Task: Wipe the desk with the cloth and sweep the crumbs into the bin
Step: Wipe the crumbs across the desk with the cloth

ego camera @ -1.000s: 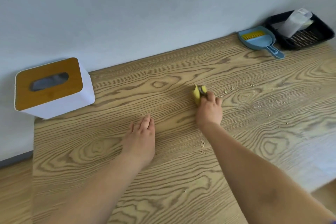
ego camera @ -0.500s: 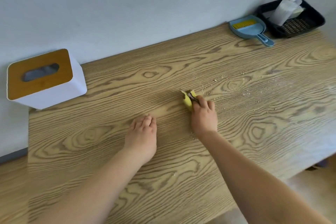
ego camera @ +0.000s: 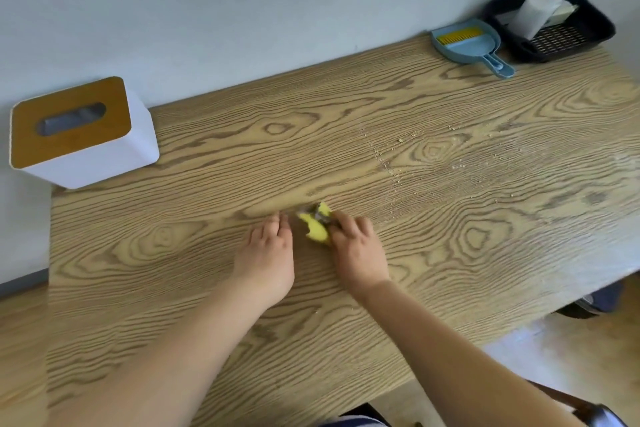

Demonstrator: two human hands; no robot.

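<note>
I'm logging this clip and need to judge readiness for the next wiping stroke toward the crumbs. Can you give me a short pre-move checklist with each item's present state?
1. Cloth in grip: ok. The right hand holds the yellow cloth, bunched on the desk.
2. Left hand out of the stroke path: ok. It rests flat on the desk, left of the cloth; the crumbs lie to the right.
3. Crumbs cleared: not ok. They lie scattered right of the cloth.
4. Dustpan available: ok. It lies untouched at the back edge, beside the black tray.
5. Bin located: cannot tell. None is identifiable.
</note>
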